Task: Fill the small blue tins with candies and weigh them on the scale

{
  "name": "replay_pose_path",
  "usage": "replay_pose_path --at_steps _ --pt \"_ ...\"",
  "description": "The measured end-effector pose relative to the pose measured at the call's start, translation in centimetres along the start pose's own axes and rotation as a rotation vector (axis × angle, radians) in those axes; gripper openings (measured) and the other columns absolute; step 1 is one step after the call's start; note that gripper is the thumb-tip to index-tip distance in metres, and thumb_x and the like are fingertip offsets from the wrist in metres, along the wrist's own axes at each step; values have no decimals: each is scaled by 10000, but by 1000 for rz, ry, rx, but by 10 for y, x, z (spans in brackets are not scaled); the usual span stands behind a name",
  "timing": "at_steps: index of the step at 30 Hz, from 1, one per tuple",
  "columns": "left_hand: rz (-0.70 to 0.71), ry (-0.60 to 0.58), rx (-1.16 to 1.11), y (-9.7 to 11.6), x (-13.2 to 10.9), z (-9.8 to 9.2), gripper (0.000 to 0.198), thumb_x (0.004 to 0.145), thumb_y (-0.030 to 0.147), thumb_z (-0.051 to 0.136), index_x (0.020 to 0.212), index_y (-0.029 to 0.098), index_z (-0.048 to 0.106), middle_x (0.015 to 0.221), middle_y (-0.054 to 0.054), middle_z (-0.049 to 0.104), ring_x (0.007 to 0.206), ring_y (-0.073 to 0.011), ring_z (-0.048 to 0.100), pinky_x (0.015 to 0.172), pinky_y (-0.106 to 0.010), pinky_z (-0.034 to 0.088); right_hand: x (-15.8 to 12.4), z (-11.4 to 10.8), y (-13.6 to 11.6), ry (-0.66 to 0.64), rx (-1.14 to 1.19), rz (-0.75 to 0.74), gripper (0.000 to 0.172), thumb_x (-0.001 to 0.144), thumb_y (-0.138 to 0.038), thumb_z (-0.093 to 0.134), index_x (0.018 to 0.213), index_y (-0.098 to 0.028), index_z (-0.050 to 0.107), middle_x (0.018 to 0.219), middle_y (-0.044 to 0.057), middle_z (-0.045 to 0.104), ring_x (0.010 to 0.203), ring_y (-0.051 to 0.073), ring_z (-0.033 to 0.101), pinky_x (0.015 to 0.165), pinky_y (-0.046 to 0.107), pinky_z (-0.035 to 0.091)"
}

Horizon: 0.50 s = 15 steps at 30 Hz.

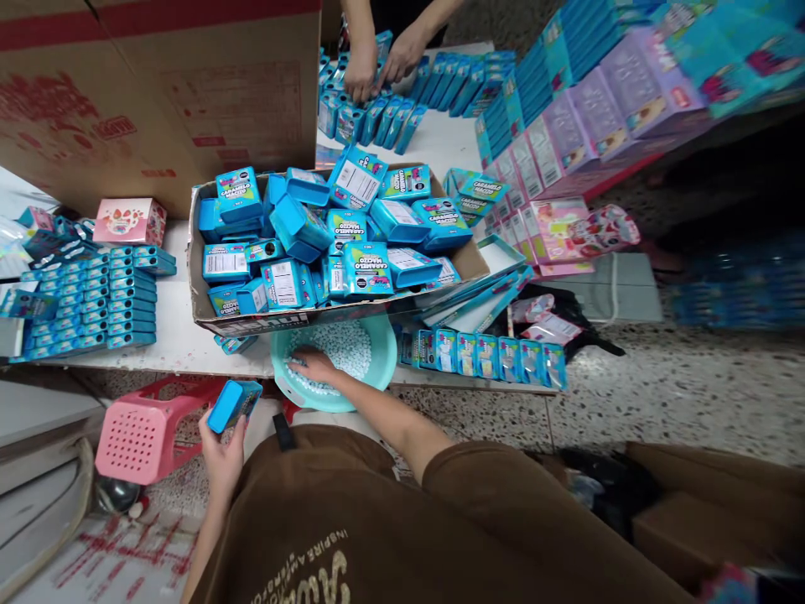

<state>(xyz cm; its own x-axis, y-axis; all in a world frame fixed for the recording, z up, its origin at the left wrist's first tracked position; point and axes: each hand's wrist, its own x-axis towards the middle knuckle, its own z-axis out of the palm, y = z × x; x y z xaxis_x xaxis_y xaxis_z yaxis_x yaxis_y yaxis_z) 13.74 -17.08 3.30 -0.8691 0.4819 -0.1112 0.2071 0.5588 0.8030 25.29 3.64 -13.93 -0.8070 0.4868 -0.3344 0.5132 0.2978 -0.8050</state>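
My left hand (223, 449) is closed around a small blue candy box (234, 406), held tilted below the table edge. My right hand (313, 367) reaches into a turquoise basin (385, 369), its fingers stretched out and partly sunk among small pale candies (349, 344). Just behind the basin stands a cardboard carton (196, 289) heaped with blue candy boxes (368, 270) that lie at many angles. Part of the basin's far side is hidden under the carton.
Stacked blue boxes (132, 294) and a pink box (131, 221) occupy the table's left. A row of boxes (484, 356) lines the front edge at right. A pink stool (142, 436) stands below. Another person's hands (383, 67) touch boxes at the back.
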Motion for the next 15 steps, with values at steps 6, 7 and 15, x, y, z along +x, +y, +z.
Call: replay_pose_path --at_steps 6,7,15 --pt "133 -109 40 13 12 7 491 699 384 718 1108 216 506 1053 -72 588 951 -207 581 920 -371 443 -23 -4 4 -151 124 180 499 780 -658 542 1038 -261 702 1118 51 677 1058 278 598 906 334 434" --pt "136 -125 21 17 14 10 508 695 374 724 1127 219 505 1083 -78 585 970 -209 581 929 -374 442 -23 -6 4 -162 135 191 489 771 -654 559 1018 -259 707 1072 49 692 1019 276 615 878 333 452" --pt "-196 -156 -471 46 17 38 579 624 368 782 1081 238 451 1034 -31 605 918 -163 613 876 -335 490 -39 -11 7 -40 314 266 373 889 -394 555 1162 -140 569 1167 59 580 1016 237 587 852 413 516"
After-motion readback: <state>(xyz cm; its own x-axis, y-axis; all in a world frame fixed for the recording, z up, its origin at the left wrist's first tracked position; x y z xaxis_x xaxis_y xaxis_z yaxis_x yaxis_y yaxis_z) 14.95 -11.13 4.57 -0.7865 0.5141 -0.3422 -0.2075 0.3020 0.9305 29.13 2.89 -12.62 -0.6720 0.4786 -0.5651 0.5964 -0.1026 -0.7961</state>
